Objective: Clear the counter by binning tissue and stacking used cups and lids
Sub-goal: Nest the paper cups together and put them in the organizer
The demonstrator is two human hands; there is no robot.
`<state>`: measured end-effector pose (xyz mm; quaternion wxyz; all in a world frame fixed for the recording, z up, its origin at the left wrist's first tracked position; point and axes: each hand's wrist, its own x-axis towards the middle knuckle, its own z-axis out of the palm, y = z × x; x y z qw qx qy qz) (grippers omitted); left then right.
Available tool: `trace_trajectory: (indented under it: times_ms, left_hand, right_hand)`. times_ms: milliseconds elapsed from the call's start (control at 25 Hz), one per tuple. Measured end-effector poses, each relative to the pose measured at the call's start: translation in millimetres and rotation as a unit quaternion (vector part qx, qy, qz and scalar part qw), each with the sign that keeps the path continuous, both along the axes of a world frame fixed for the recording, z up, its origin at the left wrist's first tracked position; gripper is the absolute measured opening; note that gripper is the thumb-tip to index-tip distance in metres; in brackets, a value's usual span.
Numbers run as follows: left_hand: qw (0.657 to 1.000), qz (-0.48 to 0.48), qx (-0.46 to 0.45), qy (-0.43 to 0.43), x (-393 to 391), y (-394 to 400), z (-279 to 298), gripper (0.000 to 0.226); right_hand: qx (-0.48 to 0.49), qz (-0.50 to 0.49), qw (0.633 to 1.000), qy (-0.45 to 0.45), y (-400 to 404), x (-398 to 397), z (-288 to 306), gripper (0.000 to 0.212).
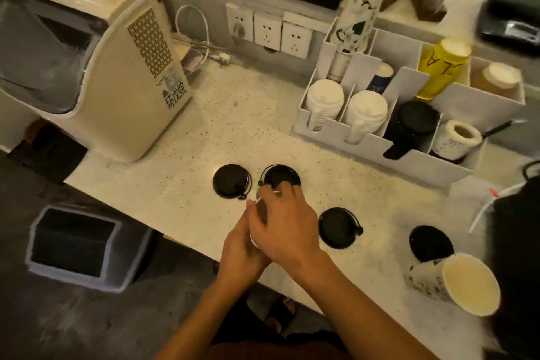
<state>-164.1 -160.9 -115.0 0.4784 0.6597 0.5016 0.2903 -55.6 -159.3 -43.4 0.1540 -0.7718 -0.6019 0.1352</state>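
Both my hands meet over the front edge of the speckled counter [222, 131]. My left hand [241, 251] and my right hand [285, 228] together grip a paper cup [261, 210], mostly hidden by the fingers; only its brown inside and white rim show. Several black lids lie flat on the counter: one [231, 181] left of the hands, one [282, 176] just beyond my right fingertips, one [339, 227] to the right, one [431, 242] further right. A printed paper cup [455, 283] lies on its side at the right front edge, mouth toward me.
An open grey bin [73, 245] stands on the floor at the left, below the counter. A cream ice machine [96, 67] fills the counter's left. A white organiser [388, 114] with stacked cups and lids occupies the back right. Wall sockets [267, 31] sit behind.
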Motion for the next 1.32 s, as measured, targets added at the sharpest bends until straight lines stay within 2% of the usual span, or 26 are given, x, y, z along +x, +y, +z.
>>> trace_trajectory:
  times_ms: [120, 280, 480, 680, 840, 960, 1080, 1240, 1320]
  left_hand:
    - [0.997, -0.068, -0.011, 0.021, 31.7, -13.8, -4.1, 0.058]
    - [0.992, -0.121, -0.016, 0.027, 62.7, -31.7, -8.3, 0.060]
    - [0.984, -0.174, -0.006, 0.022, 91.9, -30.2, -6.2, 0.059]
    - [0.983, -0.185, -0.006, 0.010, 103.7, -22.8, -4.4, 0.058]
    - [0.982, -0.185, 0.001, 0.035, 97.9, -25.5, -10.1, 0.055]
    - [0.981, -0.188, 0.009, 0.044, 96.5, -22.5, -9.1, 0.046]
    - [0.975, -0.208, 0.015, 0.073, 96.8, -19.6, -9.8, 0.046]
    - [0.975, -0.205, 0.027, 0.086, 100.3, -22.1, -10.0, 0.034]
    - [0.979, -0.194, 0.022, 0.065, 99.1, -23.0, -10.7, 0.031]
  right_hand:
    - [0.011, -0.065, 0.998, -0.006, -26.6, 30.0, -2.3, 0.049]
    - [0.009, -0.129, 0.992, -0.004, -57.6, 59.3, -10.0, 0.042]
    - [0.002, -0.174, 0.985, 0.009, -65.4, 86.3, -11.3, 0.046]
    - [0.007, -0.185, 0.983, 0.012, -62.0, 99.5, -9.0, 0.045]
    - [-0.005, -0.180, 0.984, 0.021, -64.4, 93.8, -14.1, 0.046]
    - [-0.021, -0.173, 0.984, -0.029, -60.3, 87.0, -15.5, 0.047]
    - [-0.033, -0.169, 0.984, -0.054, -56.4, 82.8, -14.7, 0.044]
    - [-0.045, -0.165, 0.985, -0.028, -57.2, 84.1, -13.4, 0.046]
    - [-0.042, -0.152, 0.987, 0.037, -58.2, 90.3, -10.3, 0.048]
